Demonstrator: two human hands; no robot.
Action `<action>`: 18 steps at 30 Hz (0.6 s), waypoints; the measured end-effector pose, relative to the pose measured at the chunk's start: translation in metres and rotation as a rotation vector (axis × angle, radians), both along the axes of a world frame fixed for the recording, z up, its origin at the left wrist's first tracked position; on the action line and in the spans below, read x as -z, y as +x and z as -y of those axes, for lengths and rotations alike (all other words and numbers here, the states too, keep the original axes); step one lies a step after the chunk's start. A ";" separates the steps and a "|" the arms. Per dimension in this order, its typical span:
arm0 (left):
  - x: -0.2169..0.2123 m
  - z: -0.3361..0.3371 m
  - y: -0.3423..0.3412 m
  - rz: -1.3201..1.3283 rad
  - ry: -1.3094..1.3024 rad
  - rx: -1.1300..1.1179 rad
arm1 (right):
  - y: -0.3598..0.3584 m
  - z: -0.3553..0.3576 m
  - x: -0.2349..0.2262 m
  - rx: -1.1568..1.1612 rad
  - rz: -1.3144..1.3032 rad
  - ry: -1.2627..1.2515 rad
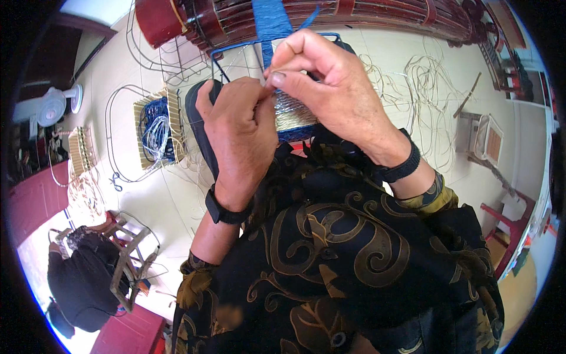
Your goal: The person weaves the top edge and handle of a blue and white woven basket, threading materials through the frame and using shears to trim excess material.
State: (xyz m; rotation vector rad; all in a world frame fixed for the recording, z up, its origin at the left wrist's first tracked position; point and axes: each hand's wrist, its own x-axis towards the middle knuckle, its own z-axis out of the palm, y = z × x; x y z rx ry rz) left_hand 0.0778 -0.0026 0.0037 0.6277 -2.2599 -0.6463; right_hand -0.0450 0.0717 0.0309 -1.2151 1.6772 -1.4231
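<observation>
My left hand [239,121] and my right hand [342,85] meet over a partly woven piece in front of my lap. Thumb and fingers of each are pinched together; whatever thin piece lies between the fingertips is too small to make out. Below them shows the cream-coloured weaving [293,113] with a dark blue edge. A blue metal frame [239,47] rises at its far side. From there a band of blue strands [271,20] runs away over a dark red wooden seat. My hands hide part of the weaving.
The dark red wooden bench [230,20] spans the far side. Left on the tiles stands a woven box [141,138] holding blue and white cords [158,133]. Loose pale cord [427,88] lies right. Another person [85,277] sits lower left beside a wooden stool [121,277].
</observation>
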 end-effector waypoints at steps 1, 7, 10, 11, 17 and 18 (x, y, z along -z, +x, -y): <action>0.000 0.000 0.001 0.004 -0.006 0.020 | 0.003 0.001 0.000 0.004 0.213 -0.021; 0.004 0.001 0.006 0.001 -0.036 -0.025 | 0.016 0.009 0.004 0.007 0.563 -0.188; 0.000 0.000 0.004 0.005 -0.077 -0.018 | 0.013 0.011 0.003 0.025 0.807 -0.276; -0.001 0.001 0.004 0.019 -0.116 0.001 | 0.010 0.010 0.001 0.028 0.926 -0.287; -0.002 -0.001 0.003 0.053 -0.252 -0.008 | -0.002 0.000 -0.030 0.151 1.015 -0.320; 0.000 0.001 0.004 0.050 -0.245 -0.008 | 0.013 -0.001 -0.047 0.278 1.099 -0.225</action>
